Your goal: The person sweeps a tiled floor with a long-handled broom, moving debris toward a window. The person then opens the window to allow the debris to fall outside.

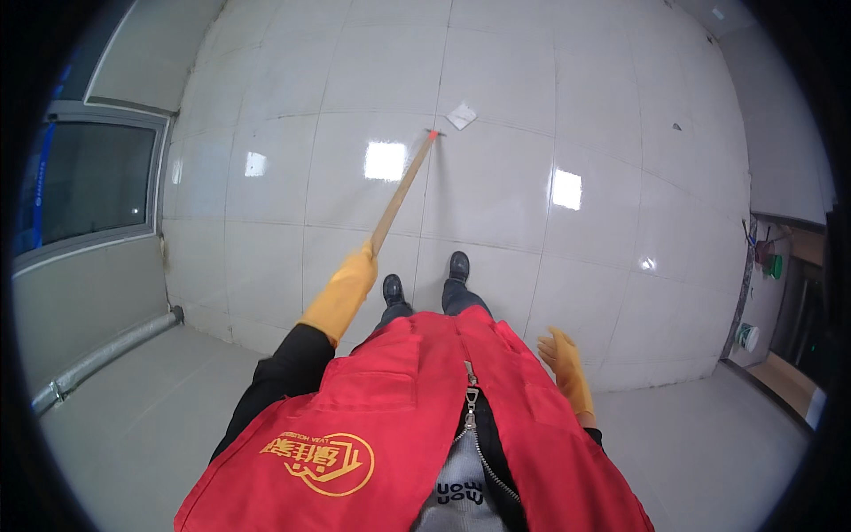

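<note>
My left hand (358, 267), in a long yellow glove, grips the wooden handle of a long tool (403, 189). The handle slants up and away from me to a small red head with a thin dark crosspiece; I cannot tell exactly what tool it is. Just beyond that head, a white square piece (461, 116), perhaps paper or tile, lies on the tiled floor (492, 193). Low at my right side hangs my right hand (562, 352), also in a yellow glove, holding nothing, with its fingers loosely apart.
A wall with a framed window (93, 179) stands on the left, a silvery pipe (113, 359) below it. At the right, an opening (764, 292) shows a green-and-white tub (747, 337) and a green item (773, 267). A small fragment (677, 126) lies on the floor.
</note>
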Motion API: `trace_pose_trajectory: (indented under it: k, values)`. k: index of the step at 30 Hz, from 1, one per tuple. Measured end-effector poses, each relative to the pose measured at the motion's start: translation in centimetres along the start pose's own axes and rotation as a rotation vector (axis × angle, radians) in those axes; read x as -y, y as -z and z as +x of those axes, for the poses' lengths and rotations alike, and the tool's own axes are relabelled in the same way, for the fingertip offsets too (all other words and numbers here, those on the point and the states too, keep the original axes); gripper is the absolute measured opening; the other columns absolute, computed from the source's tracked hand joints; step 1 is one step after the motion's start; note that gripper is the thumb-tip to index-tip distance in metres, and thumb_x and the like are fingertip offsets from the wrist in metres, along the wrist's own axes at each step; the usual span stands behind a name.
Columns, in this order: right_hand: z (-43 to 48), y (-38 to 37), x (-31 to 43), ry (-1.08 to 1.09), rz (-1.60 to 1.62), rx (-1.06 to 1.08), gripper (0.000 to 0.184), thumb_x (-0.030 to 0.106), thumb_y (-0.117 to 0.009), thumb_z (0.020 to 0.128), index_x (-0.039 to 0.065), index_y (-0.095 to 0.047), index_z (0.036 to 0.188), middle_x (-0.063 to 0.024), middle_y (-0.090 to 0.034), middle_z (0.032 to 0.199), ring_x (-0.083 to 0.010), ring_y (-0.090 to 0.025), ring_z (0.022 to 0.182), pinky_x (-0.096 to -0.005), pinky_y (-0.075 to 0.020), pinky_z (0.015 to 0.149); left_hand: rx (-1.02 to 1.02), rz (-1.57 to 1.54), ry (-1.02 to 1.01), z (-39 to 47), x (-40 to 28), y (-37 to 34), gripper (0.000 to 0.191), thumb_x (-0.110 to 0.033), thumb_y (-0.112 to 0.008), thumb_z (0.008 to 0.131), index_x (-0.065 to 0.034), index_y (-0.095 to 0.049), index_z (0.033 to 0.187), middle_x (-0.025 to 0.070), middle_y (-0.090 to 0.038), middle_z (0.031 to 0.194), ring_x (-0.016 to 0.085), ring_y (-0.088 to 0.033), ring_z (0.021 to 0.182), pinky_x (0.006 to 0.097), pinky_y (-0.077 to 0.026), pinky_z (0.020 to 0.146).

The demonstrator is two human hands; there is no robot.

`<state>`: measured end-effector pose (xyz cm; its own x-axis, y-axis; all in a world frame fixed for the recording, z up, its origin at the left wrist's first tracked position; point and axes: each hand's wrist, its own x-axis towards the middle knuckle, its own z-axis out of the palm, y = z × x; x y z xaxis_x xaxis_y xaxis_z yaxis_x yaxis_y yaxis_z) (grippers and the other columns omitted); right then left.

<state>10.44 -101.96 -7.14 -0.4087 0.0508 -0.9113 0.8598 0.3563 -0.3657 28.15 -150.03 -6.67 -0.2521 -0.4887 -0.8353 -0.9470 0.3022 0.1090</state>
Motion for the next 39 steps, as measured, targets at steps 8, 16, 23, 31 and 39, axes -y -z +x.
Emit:
trace_pose_trajectory:
  k: [8, 16, 23, 31, 39]
  values:
    - [3.8, 4.6, 2.7, -0.059, 0.056, 0.014, 0.051, 0.039, -0.07, 0.096, 0.009, -0.056, 0.134, -0.0155, -0.072, 0.113, -0.0269, -0.07, 0.096, -0.0394, -0.0595, 0.088, -0.049, -0.088, 0.003, 0.8, -6.9, 2.8, 0.046, -0.037, -0.041, 0.107, -0.0231, -0.044, 0.15, 0.0194, -0.073, 0.092, 0.034, -0.072, 0.063, 0.0462, -0.059, 0.055]
    - [6.3, 3.6, 6.7, -0.132, 0.06, -0.004, 0.055, 0.038, -0.069, 0.096, 0.008, -0.053, 0.14, -0.0172, -0.07, 0.118, -0.028, -0.068, 0.105, -0.0412, -0.0577, 0.092, -0.069, -0.045, -0.029, 10.4, -10.6, 8.1, 0.04, -0.037, -0.04, 0.107, -0.0218, -0.049, 0.143, 0.0177, -0.072, 0.088, 0.034, -0.069, 0.06, 0.0484, -0.057, 0.053]
    - [5.3, -2.7, 19.0, -0.006, 0.069, -0.051, 0.058, 0.038, -0.067, 0.097, 0.005, -0.051, 0.141, -0.0191, -0.067, 0.125, -0.0289, -0.066, 0.11, -0.0404, -0.0562, 0.097, -0.081, 0.026, -0.09, 14.2, -11.9, 12.2, 0.046, -0.034, -0.037, 0.107, -0.017, -0.041, 0.15, 0.0228, -0.074, 0.1, 0.04, -0.074, 0.078, 0.0533, -0.059, 0.077]
    - [6.2, -12.1, 32.2, 0.034, -0.033, 0.026, 0.06, 0.04, -0.066, 0.098, 0.005, -0.051, 0.144, -0.02, -0.067, 0.127, -0.0283, -0.066, 0.113, -0.0391, -0.055, 0.1, 0.102, -0.034, 0.024, 14.8, -10.5, 18.5, 0.055, -0.039, -0.036, 0.108, -0.0268, -0.028, 0.161, 0.0234, -0.074, 0.105, 0.043, -0.073, 0.089, 0.0563, -0.056, 0.085]
    - [10.2, -13.3, 38.3, -0.017, -0.115, -0.003, 0.058, 0.04, -0.067, 0.098, 0.007, -0.054, 0.143, -0.0201, -0.069, 0.125, -0.0281, -0.068, 0.108, -0.0392, -0.0576, 0.093, 0.057, 0.1, 0.014, 17.7, -11.7, 20.9, 0.049, -0.038, -0.036, 0.108, -0.0248, -0.034, 0.155, 0.0266, -0.071, 0.115, 0.048, -0.068, 0.105, 0.06, -0.051, 0.094]
